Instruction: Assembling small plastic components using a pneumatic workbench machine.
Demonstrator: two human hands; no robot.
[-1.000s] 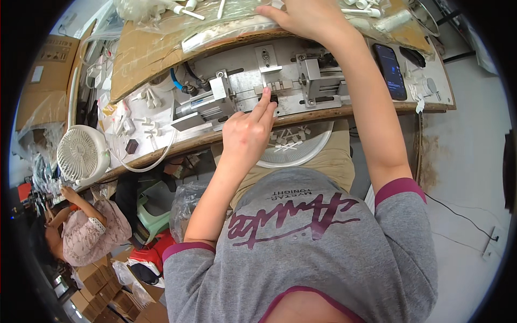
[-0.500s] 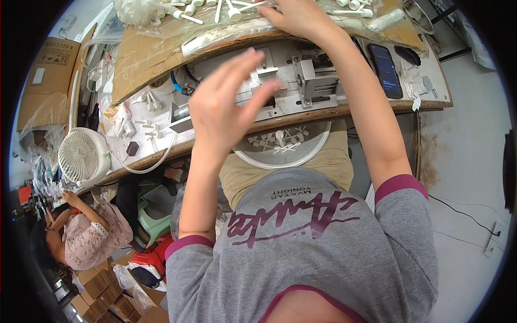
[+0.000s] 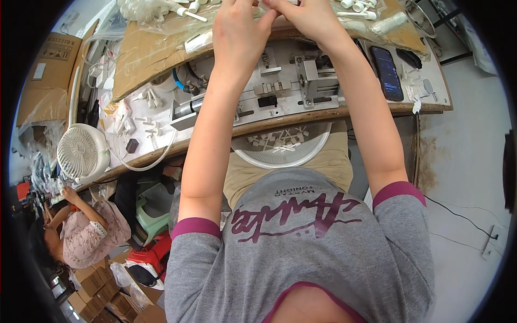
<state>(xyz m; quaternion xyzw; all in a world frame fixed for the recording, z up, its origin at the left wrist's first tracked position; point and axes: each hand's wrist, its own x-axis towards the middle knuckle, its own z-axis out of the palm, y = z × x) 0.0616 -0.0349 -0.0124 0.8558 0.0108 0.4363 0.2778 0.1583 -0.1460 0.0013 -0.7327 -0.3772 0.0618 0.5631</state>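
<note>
both hands are raised to the far edge of the worktop (image 3: 344, 112), at 12 o'clock in the head view. the left hand (image 3: 239, 32) and right hand (image 3: 307, 19) meet fingertip to fingertip over a clear bag of white parts (image 3: 161, 11) lying on cardboard (image 3: 145, 56). the fingers are bunched together, but the picture's top edge cuts them off, so whether either grip is clamped on a part cannot be told.

just below the hands, toward 6 o'clock, a metal jig (image 3: 291, 89) sits on the worktop, open between the two forearms with nothing covering it. a phone (image 3: 386, 72) lies at 2 o'clock, near the right forearm but apart from it. loose white parts (image 3: 142, 121) are scattered at 9 o'clock near the worktop's left end, beside a hose (image 3: 153, 159) that loops over the near edge.

a round white tray (image 3: 280, 148) holding small white pieces rests on the lap, tucked under the worktop's near edge. a small fan (image 3: 81, 153) stands at 9 o'clock off the left corner. another person (image 3: 86, 231) sits at 8 o'clock, well apart. bare floor (image 3: 463, 177) lies open at 3 o'clock.
</note>
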